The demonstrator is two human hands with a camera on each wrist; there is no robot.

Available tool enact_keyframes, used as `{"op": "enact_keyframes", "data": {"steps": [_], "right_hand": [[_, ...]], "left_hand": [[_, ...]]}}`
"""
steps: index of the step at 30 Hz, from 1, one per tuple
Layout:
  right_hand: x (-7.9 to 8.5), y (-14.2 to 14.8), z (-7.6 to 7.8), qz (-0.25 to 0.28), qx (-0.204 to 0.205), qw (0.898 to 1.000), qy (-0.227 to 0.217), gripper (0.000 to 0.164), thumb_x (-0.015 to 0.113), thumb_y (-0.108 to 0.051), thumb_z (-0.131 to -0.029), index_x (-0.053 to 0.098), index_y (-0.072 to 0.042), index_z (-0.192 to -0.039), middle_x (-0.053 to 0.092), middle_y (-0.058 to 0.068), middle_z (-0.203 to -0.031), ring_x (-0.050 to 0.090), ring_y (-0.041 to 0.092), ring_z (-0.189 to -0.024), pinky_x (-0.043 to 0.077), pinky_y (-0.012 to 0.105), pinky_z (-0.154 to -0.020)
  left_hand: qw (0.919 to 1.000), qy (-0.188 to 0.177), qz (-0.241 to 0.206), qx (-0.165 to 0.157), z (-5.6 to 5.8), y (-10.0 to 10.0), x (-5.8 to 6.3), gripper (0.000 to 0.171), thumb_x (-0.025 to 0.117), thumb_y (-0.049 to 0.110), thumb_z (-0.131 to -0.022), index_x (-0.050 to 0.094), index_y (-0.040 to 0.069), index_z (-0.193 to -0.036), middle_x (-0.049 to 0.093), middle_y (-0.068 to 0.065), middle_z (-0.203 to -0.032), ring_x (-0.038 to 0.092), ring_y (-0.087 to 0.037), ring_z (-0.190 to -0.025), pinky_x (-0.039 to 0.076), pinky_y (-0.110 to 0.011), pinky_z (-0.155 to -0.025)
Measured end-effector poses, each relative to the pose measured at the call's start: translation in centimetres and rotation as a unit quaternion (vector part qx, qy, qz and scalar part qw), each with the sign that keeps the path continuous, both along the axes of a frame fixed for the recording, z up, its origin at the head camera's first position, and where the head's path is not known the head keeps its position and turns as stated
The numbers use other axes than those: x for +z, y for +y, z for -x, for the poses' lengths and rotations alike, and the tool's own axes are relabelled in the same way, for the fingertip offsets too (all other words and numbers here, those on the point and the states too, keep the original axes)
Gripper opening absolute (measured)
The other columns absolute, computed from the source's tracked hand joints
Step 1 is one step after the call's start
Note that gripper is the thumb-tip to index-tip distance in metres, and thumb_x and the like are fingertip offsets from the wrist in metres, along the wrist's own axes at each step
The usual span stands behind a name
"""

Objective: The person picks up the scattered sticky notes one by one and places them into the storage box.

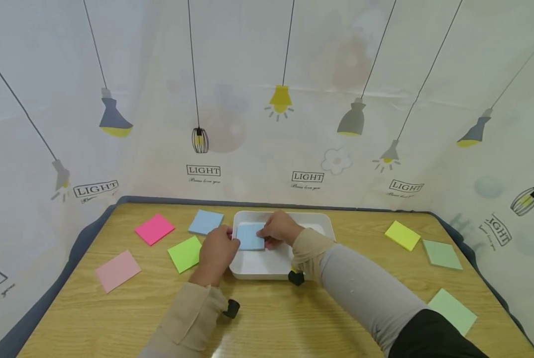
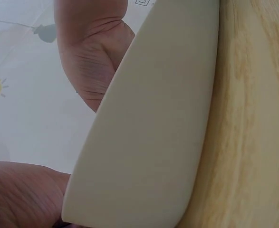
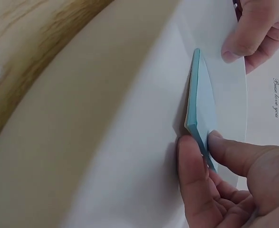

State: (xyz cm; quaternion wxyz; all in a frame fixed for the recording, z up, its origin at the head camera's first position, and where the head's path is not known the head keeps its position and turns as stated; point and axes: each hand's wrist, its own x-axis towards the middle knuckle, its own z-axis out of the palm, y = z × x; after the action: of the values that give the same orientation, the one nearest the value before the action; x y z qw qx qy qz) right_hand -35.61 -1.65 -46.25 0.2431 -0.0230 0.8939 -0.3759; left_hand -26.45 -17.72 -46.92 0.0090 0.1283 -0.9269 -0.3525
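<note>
A white tray [image 1: 262, 266] stands on the wooden table with a light blue sticky note pad [image 1: 250, 237] inside its left part. My right hand [image 1: 282, 227] reaches into the tray and pinches the pad's right edge between thumb and fingers. In the right wrist view, the pad [image 3: 202, 97] is tilted up on its edge near the tray wall. My left hand [image 1: 217, 250] grips the tray's left rim, thumb inside. The left wrist view shows the tray's outer side [image 2: 149, 123] up close, hiding most of the fingers.
Left of the tray lie a second blue pad [image 1: 206, 222], a bright green pad [image 1: 185, 254], a hot pink pad [image 1: 155, 229] and a pale pink pad [image 1: 118, 271]. On the right are a yellow pad [image 1: 402, 235] and pale green pads [image 1: 442, 254]. A printed curtain [image 1: 249, 164] surrounds the table.
</note>
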Motion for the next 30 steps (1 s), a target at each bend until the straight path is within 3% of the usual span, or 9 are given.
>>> {"op": "enact_keyframes", "data": {"steps": [5, 8, 20, 25, 30], "right_hand": [[0.2, -0.2, 0.1, -0.060, 0.022, 0.997, 0.036, 0.024, 0.075, -0.020, -0.076, 0.067, -0.002, -0.063, 0.066, 0.010, -0.056, 0.062, 0.018, -0.050, 0.053, 0.026, -0.047], [0.3, -0.3, 0.0, -0.071, 0.019, 0.997, 0.035, 0.024, 0.074, -0.019, -0.077, 0.067, -0.001, -0.062, 0.066, 0.010, -0.055, 0.062, 0.018, -0.050, 0.054, 0.027, -0.050], [-0.2, -0.4, 0.0, -0.063, 0.019, 0.997, 0.027, 0.016, 0.072, -0.010, -0.077, 0.063, 0.000, -0.069, 0.066, 0.011, -0.059, 0.063, 0.019, -0.052, 0.055, 0.028, -0.050], [0.9, -0.1, -0.6, -0.052, 0.038, 0.997, 0.029, 0.017, 0.070, -0.015, -0.080, 0.065, 0.000, -0.073, 0.067, 0.011, -0.062, 0.063, 0.019, -0.054, 0.055, 0.029, -0.052], [2.5, 0.6, -1.0, -0.007, 0.039, 0.999, 0.029, 0.024, 0.065, -0.026, -0.086, 0.065, -0.002, -0.088, 0.066, 0.012, -0.075, 0.064, 0.019, -0.062, 0.056, 0.029, -0.057]], "left_hand": [[1.0000, -0.003, -0.002, -0.004, 0.1, 0.1, 0.0, 0.033, 0.059, 0.024, -0.084, 0.060, 0.007, -0.112, 0.061, -0.006, -0.091, 0.053, -0.020, -0.077, 0.048, -0.036, -0.065], [1.0000, -0.004, -0.002, -0.005, 0.1, 0.1, 0.0, 0.034, 0.059, 0.024, -0.084, 0.060, 0.007, -0.113, 0.061, -0.006, -0.091, 0.053, -0.020, -0.077, 0.047, -0.036, -0.065], [1.0000, 0.004, -0.008, -0.003, -0.1, 0.1, -0.2, 0.034, 0.058, 0.024, -0.085, 0.060, 0.007, -0.114, 0.061, -0.006, -0.093, 0.053, -0.021, -0.080, 0.047, -0.037, -0.067], [0.9999, 0.002, -0.012, -0.004, -0.1, 0.1, -0.3, 0.034, 0.058, 0.024, -0.085, 0.059, 0.007, -0.114, 0.061, -0.006, -0.094, 0.053, -0.021, -0.080, 0.048, -0.037, -0.067], [0.9999, -0.006, -0.012, -0.004, 0.1, 0.2, -0.2, 0.031, 0.058, 0.024, -0.085, 0.059, 0.007, -0.111, 0.060, -0.007, -0.092, 0.053, -0.021, -0.079, 0.047, -0.036, -0.064]]}}
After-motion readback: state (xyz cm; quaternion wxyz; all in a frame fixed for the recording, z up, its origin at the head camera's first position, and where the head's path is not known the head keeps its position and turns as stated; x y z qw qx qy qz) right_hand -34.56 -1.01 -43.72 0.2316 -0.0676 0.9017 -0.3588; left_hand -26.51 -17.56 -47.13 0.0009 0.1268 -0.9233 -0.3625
